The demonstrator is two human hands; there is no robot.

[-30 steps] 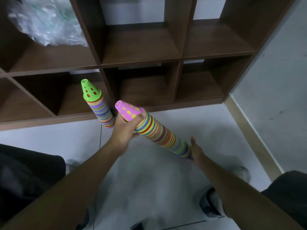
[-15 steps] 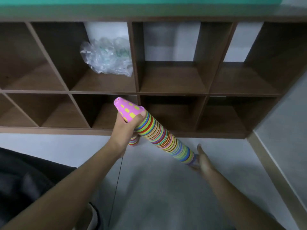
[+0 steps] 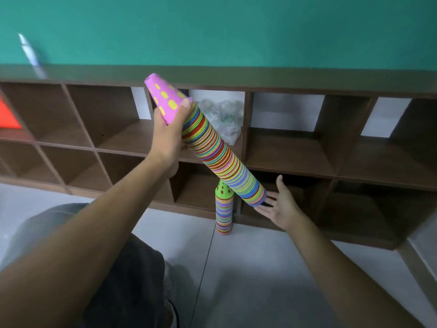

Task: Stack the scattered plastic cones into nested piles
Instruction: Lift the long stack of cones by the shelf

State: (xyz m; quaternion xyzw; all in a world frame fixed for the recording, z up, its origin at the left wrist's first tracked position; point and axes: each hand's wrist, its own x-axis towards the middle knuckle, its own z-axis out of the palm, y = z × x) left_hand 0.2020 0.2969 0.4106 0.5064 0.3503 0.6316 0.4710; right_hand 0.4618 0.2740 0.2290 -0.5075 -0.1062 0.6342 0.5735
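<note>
- Our left hand grips the long cone stack just under its pink top cone, stack slanting down toward 4 o'clock.
- Our right hand is flat, fingers straight, against the stack's bottom end.
- A shorter stack, green cone on top, stands on the floor by the shelf.
- No readable writing or labels anywhere.

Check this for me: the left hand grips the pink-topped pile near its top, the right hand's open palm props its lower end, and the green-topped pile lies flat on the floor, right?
Not quite: in the head view the green-topped pile stands upright on the floor by the shelf unit, not flat. The left hand does grip the pink-topped pile near its top, and the right hand props its lower end.
</note>
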